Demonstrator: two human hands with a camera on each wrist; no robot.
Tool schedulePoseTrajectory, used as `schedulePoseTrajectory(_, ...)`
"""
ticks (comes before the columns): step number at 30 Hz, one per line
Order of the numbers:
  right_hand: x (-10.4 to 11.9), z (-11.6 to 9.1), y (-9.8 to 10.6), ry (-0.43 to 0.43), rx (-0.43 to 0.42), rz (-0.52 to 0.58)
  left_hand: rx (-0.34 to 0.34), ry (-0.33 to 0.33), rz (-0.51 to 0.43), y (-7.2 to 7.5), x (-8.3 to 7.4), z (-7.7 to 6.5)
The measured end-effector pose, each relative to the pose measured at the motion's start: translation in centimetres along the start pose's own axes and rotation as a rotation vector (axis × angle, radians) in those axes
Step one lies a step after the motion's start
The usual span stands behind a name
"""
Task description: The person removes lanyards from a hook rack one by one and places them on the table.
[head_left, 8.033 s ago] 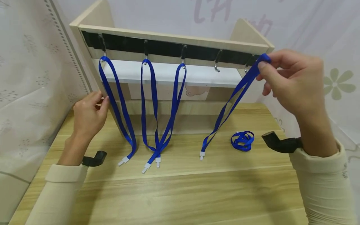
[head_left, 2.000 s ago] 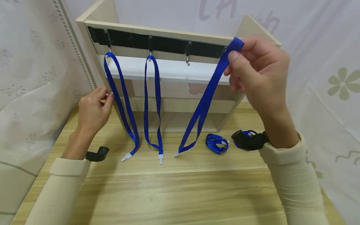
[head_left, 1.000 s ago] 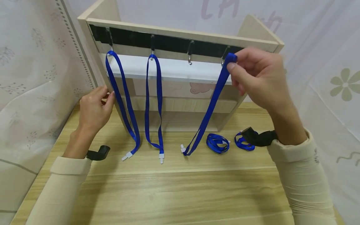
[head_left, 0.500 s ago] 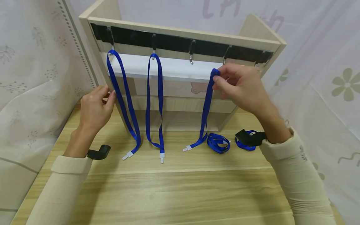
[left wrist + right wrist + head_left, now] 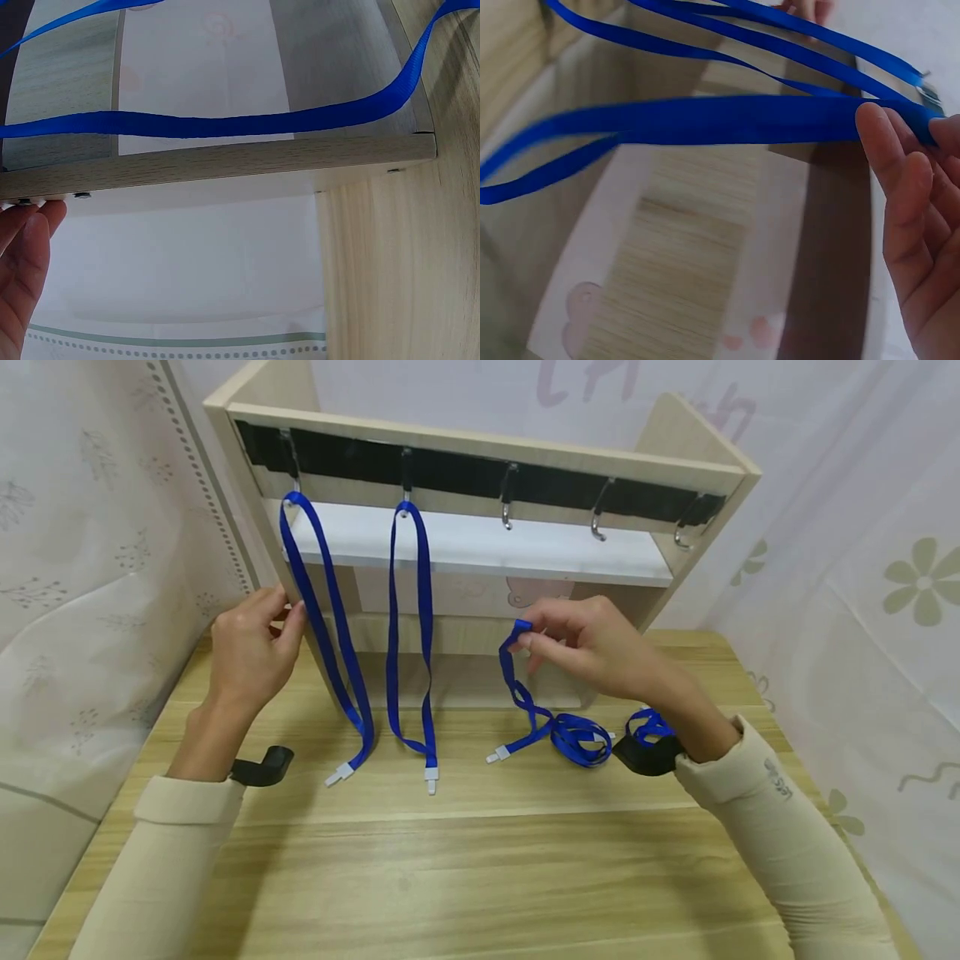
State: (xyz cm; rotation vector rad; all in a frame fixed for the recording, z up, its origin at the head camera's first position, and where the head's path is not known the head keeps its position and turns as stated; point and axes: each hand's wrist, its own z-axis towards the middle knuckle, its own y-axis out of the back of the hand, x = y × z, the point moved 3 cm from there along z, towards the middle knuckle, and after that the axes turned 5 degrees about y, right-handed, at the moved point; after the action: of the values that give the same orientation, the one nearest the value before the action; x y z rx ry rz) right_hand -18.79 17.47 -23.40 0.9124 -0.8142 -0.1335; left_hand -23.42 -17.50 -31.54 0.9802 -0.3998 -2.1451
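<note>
My right hand (image 5: 592, 643) pinches the top of a blue lanyard (image 5: 507, 668) low in front of the shelf unit. Its strap slackens onto the wooden table, where its white clip (image 5: 498, 754) lies beside a bundled blue lanyard (image 5: 576, 742). In the right wrist view the pinched strap (image 5: 735, 120) runs out from the fingertips. My left hand (image 5: 253, 647) rests its fingertips against the outer left side of the shelf unit (image 5: 225, 169). Two more blue lanyards hang from the left hooks, one at the far left (image 5: 337, 618) and one beside it (image 5: 426, 610).
Along the black strip (image 5: 457, 472) on the shelf's top rail, three bare hooks show: the middle hook (image 5: 507, 510), one right of it (image 5: 597, 522) and the rightmost (image 5: 682, 531). Another bundled lanyard (image 5: 647, 725) lies partly behind the right wrist camera mount (image 5: 647, 755).
Eight seconds ago a third lanyard hung on the middle hook. My right hand has since lowered the pinched lanyard leftward from beside the fourth hook. The left hand stays at the shelf side.
</note>
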Motion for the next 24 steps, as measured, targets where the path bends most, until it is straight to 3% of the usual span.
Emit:
schedulePoseTrajectory(7,-0.3,0.2,-1.4,-0.035,0.026,0.088,0.003,0.005,-0.004,-0.1,0.1,-0.1)
schedulePoseTrajectory(14,0.1,-0.4,-2.0,-0.067,0.161,0.219,-0.005,-0.012,0.002,0.0,0.1,0.0)
schedulePoseTrajectory(24,-1.6,-1.4,-3.4,-0.157,0.292,0.314,0.0,0.009,-0.011,0.0,0.1,0.0)
